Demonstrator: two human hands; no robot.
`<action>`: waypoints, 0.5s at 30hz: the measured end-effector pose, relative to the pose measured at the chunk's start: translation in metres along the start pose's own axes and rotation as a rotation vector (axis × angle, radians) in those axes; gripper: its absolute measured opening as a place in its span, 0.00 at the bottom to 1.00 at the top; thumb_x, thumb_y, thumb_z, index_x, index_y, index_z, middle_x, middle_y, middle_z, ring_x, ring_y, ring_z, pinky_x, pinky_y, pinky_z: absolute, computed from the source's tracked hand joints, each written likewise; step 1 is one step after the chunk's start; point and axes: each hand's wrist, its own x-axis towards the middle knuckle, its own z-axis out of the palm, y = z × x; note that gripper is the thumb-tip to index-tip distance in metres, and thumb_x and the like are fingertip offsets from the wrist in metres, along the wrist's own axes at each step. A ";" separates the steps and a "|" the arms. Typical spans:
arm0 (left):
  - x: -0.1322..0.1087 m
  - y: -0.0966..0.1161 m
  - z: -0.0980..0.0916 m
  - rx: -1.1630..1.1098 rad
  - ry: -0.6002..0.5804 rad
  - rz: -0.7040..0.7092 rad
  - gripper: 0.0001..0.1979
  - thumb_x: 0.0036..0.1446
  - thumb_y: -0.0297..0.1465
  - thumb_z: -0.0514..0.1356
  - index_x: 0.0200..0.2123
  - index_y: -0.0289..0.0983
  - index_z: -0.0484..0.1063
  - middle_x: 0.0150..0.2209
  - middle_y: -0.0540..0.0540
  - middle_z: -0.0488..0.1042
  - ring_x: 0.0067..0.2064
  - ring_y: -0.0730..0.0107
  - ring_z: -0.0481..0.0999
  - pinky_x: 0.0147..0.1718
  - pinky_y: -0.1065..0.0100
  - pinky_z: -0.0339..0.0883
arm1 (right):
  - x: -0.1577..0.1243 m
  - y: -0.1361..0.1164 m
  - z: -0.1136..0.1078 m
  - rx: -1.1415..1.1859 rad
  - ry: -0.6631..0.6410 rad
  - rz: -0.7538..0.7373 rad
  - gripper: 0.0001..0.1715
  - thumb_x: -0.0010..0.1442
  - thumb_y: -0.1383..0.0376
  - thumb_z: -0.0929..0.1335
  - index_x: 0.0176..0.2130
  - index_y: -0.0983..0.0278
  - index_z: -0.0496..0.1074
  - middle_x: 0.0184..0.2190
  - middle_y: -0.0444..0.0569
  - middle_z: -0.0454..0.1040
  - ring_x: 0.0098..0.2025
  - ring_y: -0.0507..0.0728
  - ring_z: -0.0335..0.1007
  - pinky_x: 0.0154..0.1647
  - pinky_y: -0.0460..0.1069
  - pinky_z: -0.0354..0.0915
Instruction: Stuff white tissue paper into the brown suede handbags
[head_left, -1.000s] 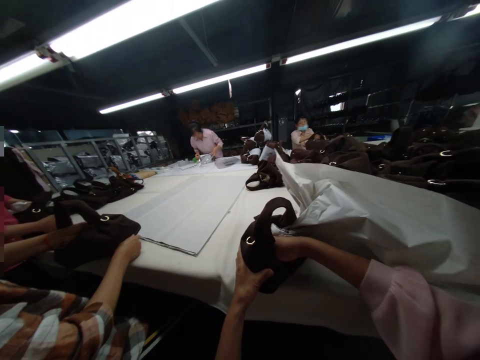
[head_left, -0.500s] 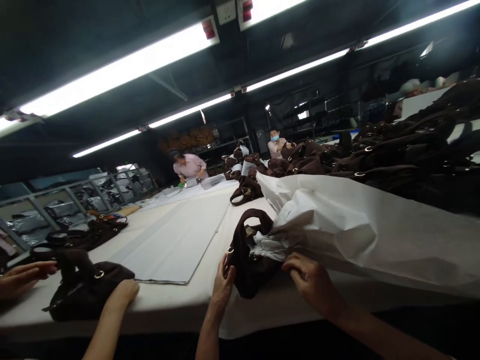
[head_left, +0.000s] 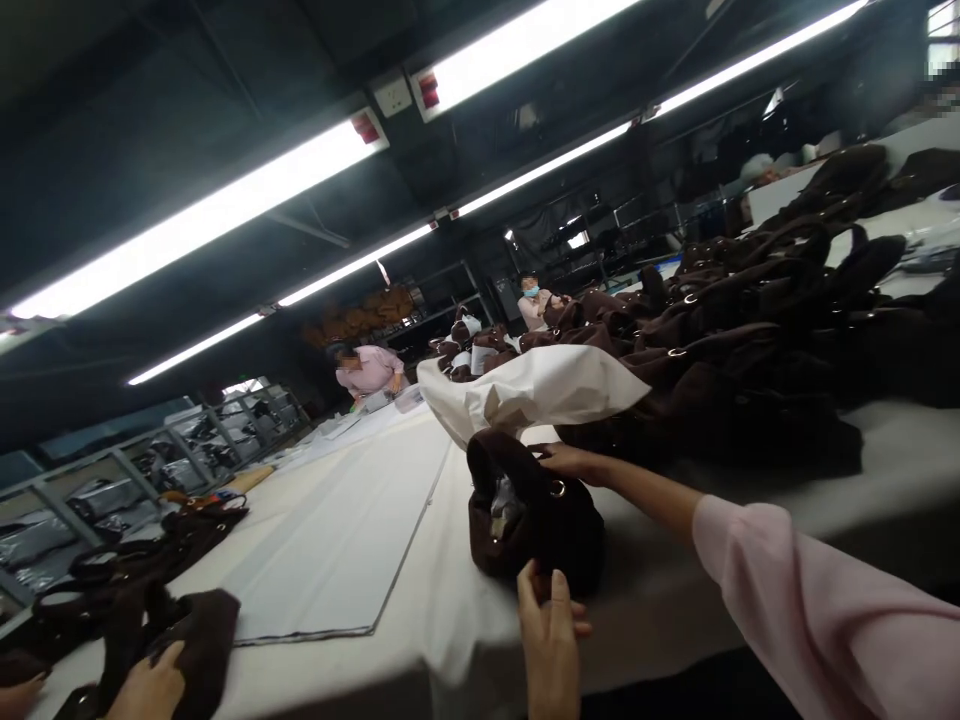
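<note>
- My left hand [head_left: 550,625] is at the near side of a small dark-brown suede handbag [head_left: 536,520] that stands on the white cloth-covered table [head_left: 442,600]; my fingertips press against its lower front, the fingers held together and nearly straight, not wrapped around anything.
- My right hand [head_left: 564,461], reaching out of a pale pink sleeve [head_left: 817,610], rests on the bag's top edge beside a round metal ring [head_left: 557,488]; the fingers are curled over the rim, but I cannot tell how firmly they grip it.
- The bag's mouth stands open under its looped handle [head_left: 495,450], and crumpled pale paper stuffing [head_left: 504,510] shows inside.
- A large white sheet of paper [head_left: 540,390] hangs bunched just above and behind the bag, touching its handle area.
- To my right, a heap of dark-brown handbags with metal rings [head_left: 750,340] is piled along the table.
- A flat white rectangular sheet [head_left: 337,540] lies on the table to the left of my bag.
- At the lower left, another person's hand [head_left: 150,685] lies on a dark-brown bag [head_left: 187,640], with more brown bags [head_left: 150,550] behind.
- Two persons in pink tops [head_left: 367,370] work at the far end.
</note>
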 end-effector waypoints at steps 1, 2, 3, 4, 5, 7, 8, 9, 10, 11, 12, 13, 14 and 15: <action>-0.003 -0.001 0.000 0.027 0.049 -0.010 0.16 0.63 0.40 0.58 0.50 0.40 0.71 0.49 0.42 0.73 0.47 0.62 0.74 0.44 0.58 0.73 | 0.009 0.001 -0.005 -0.024 -0.034 0.025 0.26 0.50 0.62 0.73 0.49 0.69 0.75 0.39 0.52 0.78 0.40 0.56 0.74 0.40 0.46 0.69; -0.004 -0.002 -0.001 0.043 0.101 -0.025 0.16 0.63 0.41 0.58 0.50 0.39 0.70 0.49 0.42 0.73 0.47 0.63 0.74 0.44 0.57 0.73 | 0.015 0.002 -0.009 -0.046 -0.068 0.046 0.22 0.48 0.63 0.73 0.43 0.70 0.78 0.34 0.51 0.79 0.35 0.55 0.74 0.35 0.45 0.68; -0.002 -0.002 -0.004 0.056 0.159 -0.043 0.16 0.63 0.41 0.57 0.50 0.38 0.70 0.50 0.42 0.72 0.47 0.63 0.74 0.46 0.56 0.72 | 0.020 0.005 -0.012 -0.066 -0.099 0.063 0.18 0.46 0.64 0.73 0.39 0.70 0.79 0.29 0.49 0.78 0.31 0.53 0.72 0.32 0.44 0.67; 0.003 -0.001 -0.007 0.076 0.220 -0.061 0.18 0.63 0.41 0.56 0.51 0.37 0.69 0.51 0.41 0.71 0.48 0.61 0.74 0.48 0.54 0.71 | 0.023 0.007 -0.012 -0.081 -0.124 0.074 0.15 0.45 0.65 0.73 0.36 0.69 0.79 0.26 0.47 0.77 0.28 0.52 0.71 0.29 0.44 0.65; 0.011 0.001 -0.011 0.098 0.274 -0.080 0.20 0.63 0.41 0.57 0.53 0.35 0.67 0.52 0.39 0.70 0.50 0.59 0.73 0.50 0.53 0.69 | 0.025 0.009 -0.011 -0.091 -0.142 0.080 0.14 0.44 0.67 0.72 0.34 0.68 0.79 0.24 0.46 0.76 0.26 0.51 0.69 0.28 0.43 0.64; 0.033 0.007 -0.018 0.140 0.319 -0.108 0.26 0.58 0.41 0.61 0.54 0.30 0.66 0.53 0.33 0.70 0.51 0.54 0.72 0.51 0.52 0.68 | 0.025 0.011 -0.007 -0.106 -0.164 0.081 0.12 0.42 0.69 0.70 0.32 0.67 0.79 0.22 0.44 0.75 0.25 0.51 0.68 0.27 0.43 0.64; 0.046 0.011 -0.019 0.146 0.278 -0.107 0.27 0.54 0.39 0.64 0.53 0.29 0.67 0.51 0.32 0.72 0.50 0.53 0.73 0.49 0.54 0.69 | 0.024 0.012 -0.004 -0.116 -0.173 0.078 0.12 0.41 0.70 0.70 0.30 0.67 0.79 0.22 0.44 0.75 0.25 0.51 0.68 0.27 0.43 0.64; 0.059 0.015 -0.019 0.147 0.212 -0.102 0.26 0.50 0.37 0.67 0.50 0.30 0.71 0.47 0.34 0.75 0.47 0.54 0.76 0.46 0.57 0.70 | 0.023 0.012 0.000 -0.127 -0.182 0.072 0.11 0.41 0.71 0.69 0.29 0.67 0.78 0.22 0.44 0.75 0.26 0.51 0.68 0.28 0.43 0.64; 0.070 0.018 -0.017 0.152 0.149 -0.089 0.24 0.45 0.34 0.69 0.45 0.31 0.74 0.43 0.36 0.77 0.44 0.54 0.77 0.44 0.59 0.71 | 0.020 0.012 0.002 -0.140 -0.191 0.064 0.09 0.40 0.71 0.69 0.27 0.68 0.77 0.22 0.44 0.75 0.26 0.51 0.68 0.28 0.43 0.64; 0.077 0.022 -0.014 0.162 0.103 -0.075 0.21 0.42 0.32 0.70 0.41 0.33 0.75 0.39 0.39 0.79 0.42 0.55 0.78 0.43 0.60 0.70 | 0.018 0.012 0.004 -0.152 -0.199 0.052 0.08 0.40 0.71 0.69 0.27 0.68 0.77 0.23 0.44 0.75 0.27 0.51 0.68 0.29 0.43 0.64; 0.082 0.024 -0.010 0.179 0.083 -0.064 0.18 0.41 0.31 0.70 0.39 0.34 0.76 0.37 0.40 0.79 0.41 0.54 0.78 0.43 0.60 0.70 | 0.014 0.011 0.005 -0.160 -0.207 0.038 0.08 0.40 0.71 0.70 0.26 0.68 0.77 0.23 0.44 0.75 0.28 0.51 0.68 0.29 0.42 0.63; 0.082 0.027 -0.004 0.202 0.085 -0.055 0.17 0.42 0.30 0.69 0.38 0.35 0.76 0.37 0.40 0.79 0.42 0.52 0.78 0.44 0.59 0.68 | 0.010 0.011 0.005 -0.165 -0.214 0.025 0.07 0.41 0.71 0.70 0.27 0.69 0.77 0.24 0.44 0.75 0.29 0.51 0.68 0.30 0.42 0.63; 0.079 0.029 0.001 0.224 0.100 -0.052 0.16 0.43 0.31 0.67 0.39 0.36 0.75 0.38 0.40 0.79 0.44 0.50 0.78 0.46 0.57 0.67 | 0.006 0.011 0.004 -0.163 -0.225 0.017 0.08 0.42 0.70 0.70 0.27 0.69 0.77 0.24 0.44 0.74 0.30 0.51 0.68 0.30 0.42 0.63; 0.072 0.031 0.006 0.242 0.118 -0.053 0.17 0.46 0.32 0.66 0.42 0.37 0.74 0.39 0.39 0.79 0.45 0.48 0.77 0.47 0.56 0.66 | 0.001 0.011 0.003 -0.157 -0.238 0.012 0.08 0.43 0.69 0.70 0.28 0.69 0.77 0.25 0.45 0.74 0.30 0.51 0.68 0.30 0.42 0.63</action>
